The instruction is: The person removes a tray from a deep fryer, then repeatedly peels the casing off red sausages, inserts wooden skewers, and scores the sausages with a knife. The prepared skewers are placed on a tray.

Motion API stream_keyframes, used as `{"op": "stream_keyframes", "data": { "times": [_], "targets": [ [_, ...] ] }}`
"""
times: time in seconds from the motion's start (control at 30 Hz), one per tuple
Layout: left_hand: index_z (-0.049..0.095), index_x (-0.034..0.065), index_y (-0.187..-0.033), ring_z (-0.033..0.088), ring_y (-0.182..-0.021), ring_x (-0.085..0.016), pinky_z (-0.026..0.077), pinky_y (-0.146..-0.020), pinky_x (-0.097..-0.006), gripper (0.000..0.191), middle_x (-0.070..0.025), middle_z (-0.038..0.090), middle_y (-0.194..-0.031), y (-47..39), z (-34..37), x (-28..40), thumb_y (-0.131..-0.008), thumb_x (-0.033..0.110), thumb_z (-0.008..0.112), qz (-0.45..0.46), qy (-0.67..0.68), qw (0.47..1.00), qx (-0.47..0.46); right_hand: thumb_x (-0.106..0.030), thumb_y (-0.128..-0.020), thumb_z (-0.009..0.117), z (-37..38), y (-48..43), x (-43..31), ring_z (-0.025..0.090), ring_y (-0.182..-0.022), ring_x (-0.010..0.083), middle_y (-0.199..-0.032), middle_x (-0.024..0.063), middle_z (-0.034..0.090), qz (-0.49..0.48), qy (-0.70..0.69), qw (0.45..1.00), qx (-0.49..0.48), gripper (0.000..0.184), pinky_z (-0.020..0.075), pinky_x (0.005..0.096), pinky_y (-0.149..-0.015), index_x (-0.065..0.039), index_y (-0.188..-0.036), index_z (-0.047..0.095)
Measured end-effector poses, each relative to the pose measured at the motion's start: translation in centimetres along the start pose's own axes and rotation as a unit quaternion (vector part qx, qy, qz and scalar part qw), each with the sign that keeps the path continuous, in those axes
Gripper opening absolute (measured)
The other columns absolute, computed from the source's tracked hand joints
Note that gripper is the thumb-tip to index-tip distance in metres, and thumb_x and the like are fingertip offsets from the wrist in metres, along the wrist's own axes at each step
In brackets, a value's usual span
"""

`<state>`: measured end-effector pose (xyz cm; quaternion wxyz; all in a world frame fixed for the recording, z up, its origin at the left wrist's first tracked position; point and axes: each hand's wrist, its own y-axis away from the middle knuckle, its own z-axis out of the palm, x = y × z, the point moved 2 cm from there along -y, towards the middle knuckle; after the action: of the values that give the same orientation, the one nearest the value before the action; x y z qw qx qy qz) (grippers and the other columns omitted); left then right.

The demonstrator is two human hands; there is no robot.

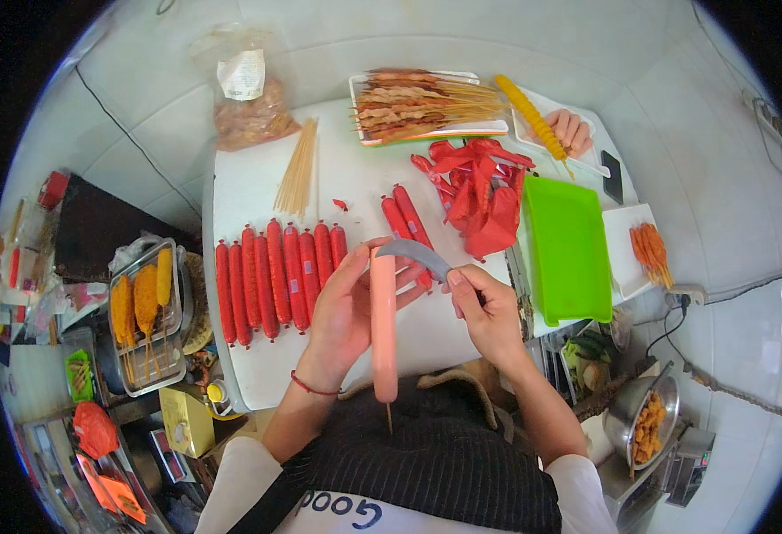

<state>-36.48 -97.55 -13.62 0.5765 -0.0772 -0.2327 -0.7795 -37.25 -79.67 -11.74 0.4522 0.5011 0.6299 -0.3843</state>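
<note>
My left hand holds a peeled pink sausage upright in the view, with a thin wooden skewer sticking out of its lower end. In my right hand is a small curved knife; its grey blade lies across the sausage's upper end. Left of my hands, several red-wrapped sausages lie side by side on the white table. A few more red-wrapped sausages lie just beyond my hands. Torn red wrappers are heaped to their right.
Bare wooden skewers and a bag of meat stand back left. A tray of skewered meat, a yellow spiral skewer and a phone lie at the back. On the right are a green tray and a metal bowl.
</note>
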Motion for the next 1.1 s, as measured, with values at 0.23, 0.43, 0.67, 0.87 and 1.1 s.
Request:
{"op": "stream_keyframes", "data": {
  "times": [0.23,0.43,0.67,0.87,1.1],
  "targets": [
    [0.047,0.0051,-0.125,0.053,-0.116,-0.032,0.041,-0.100,-0.0567,0.034,-0.0164,0.055,-0.120,0.5,0.8,0.4,-0.098,0.026,0.045,0.016,-0.002,1.000,-0.013,-0.022,-0.097,0.052,-0.2,-0.2,-0.3,0.035,-0.055,0.0033,-0.059,-0.0052,0.040,0.032,0.021,0.999,-0.007,0.026,0.0278,0.0208,-0.050,-0.002,-0.081,0.058],
    [0.047,0.0060,-0.125,0.051,-0.119,-0.033,0.043,-0.101,-0.0537,0.033,-0.0172,0.055,-0.121,0.6,0.5,0.6,-0.098,0.025,0.045,0.020,-0.016,0.999,-0.025,-0.024,-0.095,0.054,-0.2,1.0,0.2,0.042,-0.055,0.0082,-0.062,0.0014,0.050,0.068,0.041,0.996,-0.042,0.023,0.0364,0.0252,-0.052,-0.004,-0.087,0.062],
    [0.046,0.0060,-0.126,0.053,-0.116,-0.033,0.044,-0.099,-0.0521,0.033,-0.0172,0.057,-0.118,0.8,-0.1,0.4,-0.099,0.025,0.043,0.014,-0.018,1.000,-0.021,-0.021,-0.096,0.053,0.0,2.2,-0.1,0.038,-0.056,0.0066,-0.061,-0.0009,0.043,0.065,0.052,0.996,-0.021,0.023,0.0347,0.0251,-0.052,-0.002,-0.085,0.059],
    [0.046,0.0053,-0.126,0.053,-0.116,-0.033,0.045,-0.099,-0.0526,0.033,-0.0175,0.057,-0.118,0.8,-0.1,0.3,-0.099,0.025,0.043,0.024,-0.016,1.000,-0.007,-0.019,-0.096,0.053,-0.3,2.7,-0.9,0.038,-0.056,0.0065,-0.061,-0.0011,0.042,0.040,0.041,0.998,0.010,0.021,0.0350,0.0248,-0.051,-0.002,-0.085,0.058],
    [0.046,0.0051,-0.126,0.054,-0.115,-0.033,0.045,-0.098,-0.0516,0.033,-0.0191,0.057,-0.117,0.8,-0.1,0.3,-0.099,0.025,0.044,0.023,-0.020,0.999,-0.009,-0.021,-0.096,0.053,0.4,4.5,0.1,0.041,-0.053,0.0093,-0.060,0.0021,0.045,0.061,0.090,0.993,-0.054,0.019,0.0368,0.0268,-0.051,-0.005,-0.088,0.060]
  ]
}}
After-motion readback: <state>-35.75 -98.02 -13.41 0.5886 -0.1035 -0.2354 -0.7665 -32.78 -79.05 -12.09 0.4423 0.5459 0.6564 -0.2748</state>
